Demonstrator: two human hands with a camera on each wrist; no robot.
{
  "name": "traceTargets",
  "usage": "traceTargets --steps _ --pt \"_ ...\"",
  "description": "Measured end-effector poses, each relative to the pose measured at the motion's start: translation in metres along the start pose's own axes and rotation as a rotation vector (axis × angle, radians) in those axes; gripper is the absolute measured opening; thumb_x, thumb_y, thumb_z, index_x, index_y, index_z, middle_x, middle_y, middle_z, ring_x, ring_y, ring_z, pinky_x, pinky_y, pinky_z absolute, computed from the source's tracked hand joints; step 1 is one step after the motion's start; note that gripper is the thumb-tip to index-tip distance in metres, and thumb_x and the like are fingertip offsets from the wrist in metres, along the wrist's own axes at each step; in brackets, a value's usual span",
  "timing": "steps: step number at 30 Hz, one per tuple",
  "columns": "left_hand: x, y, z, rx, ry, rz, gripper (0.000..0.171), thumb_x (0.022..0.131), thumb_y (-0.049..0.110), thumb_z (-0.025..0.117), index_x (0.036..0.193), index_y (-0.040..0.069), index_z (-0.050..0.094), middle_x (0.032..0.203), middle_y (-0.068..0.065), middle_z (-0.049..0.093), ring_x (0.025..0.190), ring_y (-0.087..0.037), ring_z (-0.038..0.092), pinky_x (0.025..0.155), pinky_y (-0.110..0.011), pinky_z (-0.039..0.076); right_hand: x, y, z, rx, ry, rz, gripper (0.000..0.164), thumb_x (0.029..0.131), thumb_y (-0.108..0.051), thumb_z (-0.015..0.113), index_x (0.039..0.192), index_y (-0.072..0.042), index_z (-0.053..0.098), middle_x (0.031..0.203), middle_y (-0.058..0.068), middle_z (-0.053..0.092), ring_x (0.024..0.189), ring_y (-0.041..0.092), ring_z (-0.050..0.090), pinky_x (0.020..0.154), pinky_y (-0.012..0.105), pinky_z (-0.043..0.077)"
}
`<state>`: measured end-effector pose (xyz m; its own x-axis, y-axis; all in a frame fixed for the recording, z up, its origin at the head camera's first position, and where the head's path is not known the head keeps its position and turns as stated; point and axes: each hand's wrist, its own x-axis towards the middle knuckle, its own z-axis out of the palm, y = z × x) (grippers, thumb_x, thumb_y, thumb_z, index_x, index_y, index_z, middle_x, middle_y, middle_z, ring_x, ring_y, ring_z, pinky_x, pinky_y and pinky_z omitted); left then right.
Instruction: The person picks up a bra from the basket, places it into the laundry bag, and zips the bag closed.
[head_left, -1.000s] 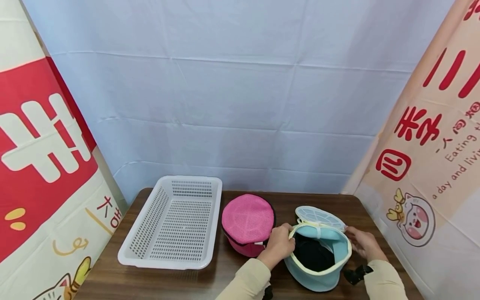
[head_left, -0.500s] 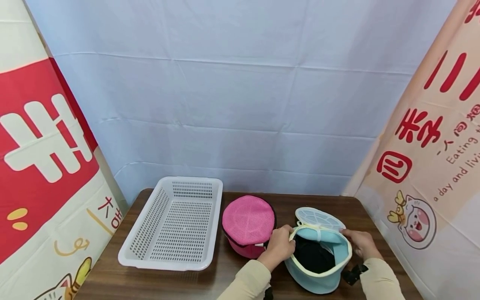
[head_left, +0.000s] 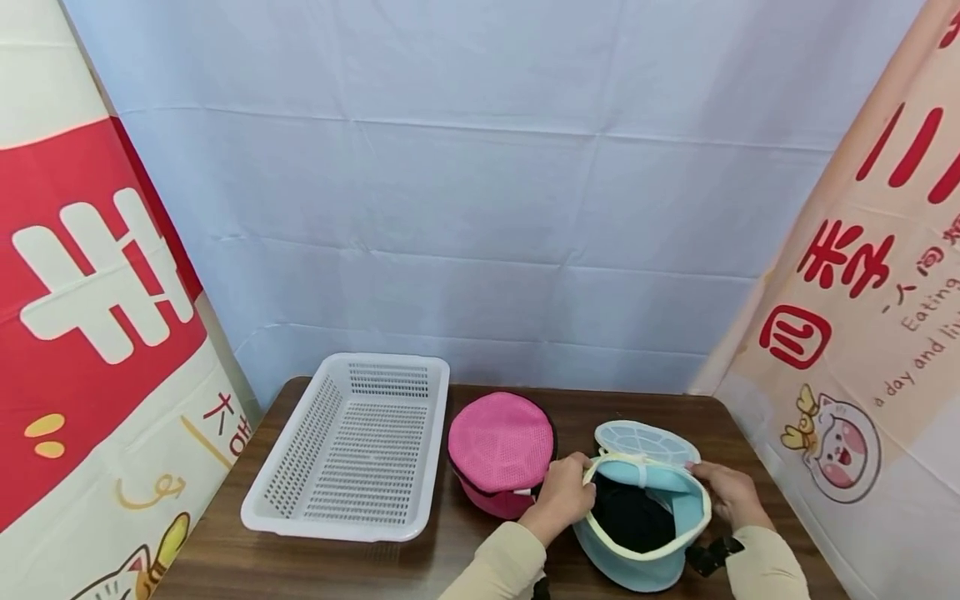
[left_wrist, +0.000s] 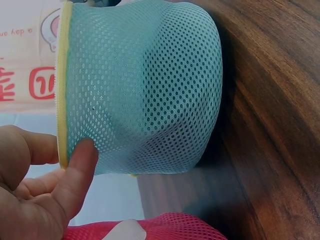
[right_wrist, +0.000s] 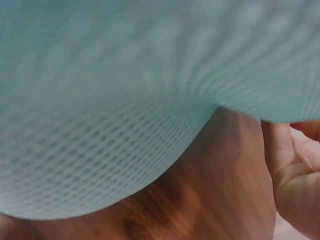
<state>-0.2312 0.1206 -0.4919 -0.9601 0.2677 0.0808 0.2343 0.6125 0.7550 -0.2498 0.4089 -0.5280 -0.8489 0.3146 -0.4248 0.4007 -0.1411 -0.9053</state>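
Observation:
A light-blue mesh laundry bag (head_left: 628, 568) with a pale yellow zip edge stands unzipped on the table. Its round lid (head_left: 647, 440) is folded back behind the opening. Inside lies a black fabric item (head_left: 633, 518), its kind not clear. My left hand (head_left: 564, 493) pinches the left rim; in the left wrist view, thumb and fingers sit on either side of the yellow edge (left_wrist: 62, 90). At the back right, my right hand (head_left: 729, 492) pinches the rim beside the lid. The right wrist view has blue mesh (right_wrist: 125, 145) covering most of it, with that hand's fingertips at the mesh edge.
A pink mesh laundry bag (head_left: 501, 440), lid on, stands just left of my left hand. Farther left is a white perforated plastic basket (head_left: 347, 531) with nothing in it. The brown wooden table (head_left: 247, 575) backs onto a pale blue cloth; printed cloths hang at both sides.
My right hand's fingers have shifted slightly inward along the blue bag's rim beside the lid. The left hand keeps its hold at the same place; the head view has turned a little left.

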Motion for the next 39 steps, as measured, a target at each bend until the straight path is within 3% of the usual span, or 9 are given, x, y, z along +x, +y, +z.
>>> traceTargets --steps 5,8,13,18,21,26,30,35,39 --pt "0.001 0.005 0.0 0.014 0.004 0.022 0.023 0.083 0.01 0.068 0.106 0.007 0.064 0.085 0.0 0.062 0.07 -0.006 0.053 0.055 -0.019 0.044 -0.004 -0.002 -0.002 0.161 0.066 -0.006 0.022 0.079 0.006 0.067 0.071 -0.014 0.065 0.068 0.0 0.063 0.063 0.011 0.063 0.063 0.027 0.053" --pt "0.002 0.006 0.0 0.038 0.008 0.03 0.02 0.083 0.009 0.068 0.102 0.007 0.066 0.082 0.001 0.062 0.07 -0.007 0.053 0.056 -0.019 0.044 -0.006 -0.002 -0.001 0.199 0.109 -0.026 0.017 0.078 0.008 0.068 0.084 -0.008 0.063 0.067 -0.002 0.061 0.064 0.012 0.064 0.067 0.028 0.053" --pt "0.004 0.009 -0.002 0.075 -0.018 0.022 0.017 0.084 0.011 0.067 0.101 0.008 0.068 0.087 0.0 0.064 0.073 -0.008 0.055 0.057 -0.02 0.044 -0.012 -0.004 0.003 0.159 0.133 -0.086 0.032 0.083 0.001 0.066 0.111 -0.005 0.051 0.072 -0.007 0.058 0.066 0.007 0.062 0.069 0.025 0.052" --pt "0.007 0.012 -0.005 0.125 -0.018 0.037 0.017 0.085 0.012 0.067 0.101 0.009 0.069 0.093 0.0 0.066 0.08 -0.009 0.058 0.063 -0.021 0.047 -0.02 -0.011 0.002 0.154 0.144 -0.12 0.017 0.082 -0.003 0.069 0.092 -0.013 0.059 0.071 -0.005 0.062 0.066 0.008 0.062 0.065 0.023 0.052" --pt "0.008 0.014 -0.007 0.153 -0.009 0.056 0.015 0.084 0.012 0.067 0.098 0.009 0.07 0.09 0.001 0.066 0.08 -0.01 0.059 0.064 -0.021 0.047 -0.024 -0.015 0.001 0.188 0.144 -0.122 0.018 0.08 -0.002 0.07 0.081 -0.018 0.062 0.071 -0.004 0.062 0.065 0.008 0.062 0.064 0.023 0.052" --pt "0.012 0.014 -0.009 0.192 -0.001 0.083 0.013 0.082 0.012 0.068 0.095 0.009 0.071 0.087 0.001 0.066 0.078 -0.01 0.059 0.063 -0.02 0.046 -0.028 -0.021 0.002 0.215 0.146 -0.15 0.019 0.081 -0.001 0.067 0.078 -0.019 0.063 0.07 -0.004 0.062 0.064 0.007 0.061 0.062 0.022 0.052" --pt "0.014 0.013 -0.01 0.214 -0.004 0.07 0.014 0.082 0.012 0.067 0.096 0.01 0.071 0.088 0.001 0.066 0.081 -0.011 0.059 0.064 -0.02 0.046 -0.03 -0.023 0.007 0.096 0.174 -0.215 0.01 0.084 -0.003 0.064 0.092 -0.006 0.06 0.068 -0.004 0.06 0.061 0.007 0.059 0.058 0.022 0.051" --pt "0.014 0.011 -0.012 0.223 0.014 0.064 0.012 0.081 0.01 0.066 0.093 0.01 0.071 0.084 0.001 0.065 0.076 -0.01 0.057 0.061 -0.019 0.044 -0.031 -0.026 0.013 -0.124 0.218 -0.278 0.045 0.087 -0.005 0.056 0.126 0.013 0.042 0.07 -0.003 0.056 0.059 0.006 0.056 0.055 0.022 0.049" --pt "0.015 0.011 -0.013 0.181 0.011 0.057 0.01 0.081 0.009 0.067 0.091 0.008 0.07 0.08 0.0 0.064 0.069 -0.01 0.055 0.057 -0.018 0.043 -0.033 -0.03 0.014 -0.22 0.239 -0.285 0.046 0.087 -0.008 0.051 0.126 0.016 0.041 0.067 0.0 0.055 0.057 0.009 0.054 0.051 0.025 0.046"
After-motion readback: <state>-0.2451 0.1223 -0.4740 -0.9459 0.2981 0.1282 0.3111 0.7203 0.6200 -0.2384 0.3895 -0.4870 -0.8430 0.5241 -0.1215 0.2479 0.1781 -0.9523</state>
